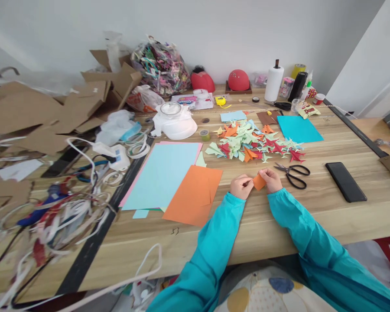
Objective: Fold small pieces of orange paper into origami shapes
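A small square of orange paper [259, 182] is pinched between my two hands, a little above the table. My left hand [242, 186] grips its left corner with the fingers closed. On the upper right edge, my right hand [271, 180] has thumb and fingers closed on the same piece. Just beyond lies a pile of folded paper cranes [243, 141] in green, orange, red and blue. Black-handled scissors [294, 174] rest right of my right hand. Larger orange sheets [193, 195] lie to the left, partly over light blue sheets [162, 173].
A black phone [346, 182] lies at the right. Bright blue paper [299, 128] sits behind the cranes. Cables [71, 216] and cardboard [29, 108] crowd the left side. Along the wall stand red domes [238, 81], a white roll [274, 83] and a stuffed plastic bag [160, 67].
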`<state>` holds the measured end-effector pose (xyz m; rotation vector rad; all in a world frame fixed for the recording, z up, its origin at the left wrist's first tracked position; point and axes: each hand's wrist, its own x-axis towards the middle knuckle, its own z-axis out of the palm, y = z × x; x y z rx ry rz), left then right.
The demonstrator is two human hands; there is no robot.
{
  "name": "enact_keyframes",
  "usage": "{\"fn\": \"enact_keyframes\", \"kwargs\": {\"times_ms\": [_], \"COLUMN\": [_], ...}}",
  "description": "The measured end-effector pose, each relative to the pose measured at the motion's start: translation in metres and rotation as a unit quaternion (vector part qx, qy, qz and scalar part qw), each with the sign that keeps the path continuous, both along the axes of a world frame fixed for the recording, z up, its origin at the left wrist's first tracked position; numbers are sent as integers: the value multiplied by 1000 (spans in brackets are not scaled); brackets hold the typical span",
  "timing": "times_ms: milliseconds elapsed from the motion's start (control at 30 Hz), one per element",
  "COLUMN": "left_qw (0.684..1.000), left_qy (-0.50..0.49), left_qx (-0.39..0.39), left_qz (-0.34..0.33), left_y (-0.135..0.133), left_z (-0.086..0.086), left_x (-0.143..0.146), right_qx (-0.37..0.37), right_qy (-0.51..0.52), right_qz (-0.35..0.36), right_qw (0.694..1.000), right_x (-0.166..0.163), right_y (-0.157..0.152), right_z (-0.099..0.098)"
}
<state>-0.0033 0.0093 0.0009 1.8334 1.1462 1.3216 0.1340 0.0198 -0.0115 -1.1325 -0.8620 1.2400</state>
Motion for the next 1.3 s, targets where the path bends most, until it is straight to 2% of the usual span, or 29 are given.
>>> {"fn": "enact_keyframes", "kwargs": {"times_ms": [200, 367, 500, 600, 833, 1000, 1300], "left_qw": [1000, 998, 998, 1000, 999, 999, 997], "left_qy": [4, -38, -44, -14, -31, -37, -56], "left_qx": [-26, -53, -40, -20, -16, -8, -57], "left_qz": [1, 18, 32, 7, -10, -29, -14], "left_y": [1, 2, 1, -1, 0, 1, 1], "left_z": [-4, -6, -4, -2, -3, -6, -7], "left_x": [-2, -4, -1, 3, 4, 4, 3], "right_qx": [-7, -18, 3, 16, 24, 26, 26], "right_qy": [16, 54, -2, -35, -9, 10, -26], "right_qz": [-9, -35, 18, 41, 114, 100, 83], "right_qw": [1000, 998, 1000, 998, 993, 995, 996], "right_x": [-1, 1, 3, 3, 1, 4, 1], "right_y": [0, 2, 2, 0, -4, -3, -5], "right_z": [1, 2, -2, -2, 3, 2, 8]}}
